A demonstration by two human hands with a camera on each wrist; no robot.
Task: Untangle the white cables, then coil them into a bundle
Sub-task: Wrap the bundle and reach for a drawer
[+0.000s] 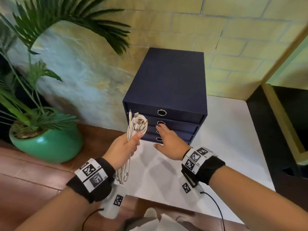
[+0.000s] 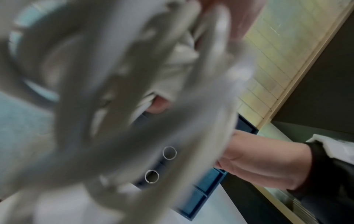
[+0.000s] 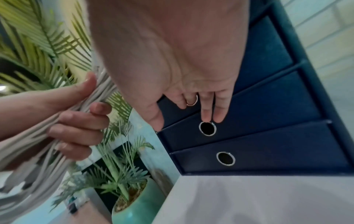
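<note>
Within left hand point(image 1: 124, 148), looped white cables point(image 1: 135, 125)

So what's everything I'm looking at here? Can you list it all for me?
white cables: one bundle, white, gripped in the left hand
drawer box: one, dark blue, four ring-pull drawers, on the white table against the wall
white table: one, white, under the box
potted plant: one, green pot, on the floor left of the table
wrist bands: two, black with printed markers
left hand: holds the cables
right hand: fingers straight, at the second drawer's ring
</note>
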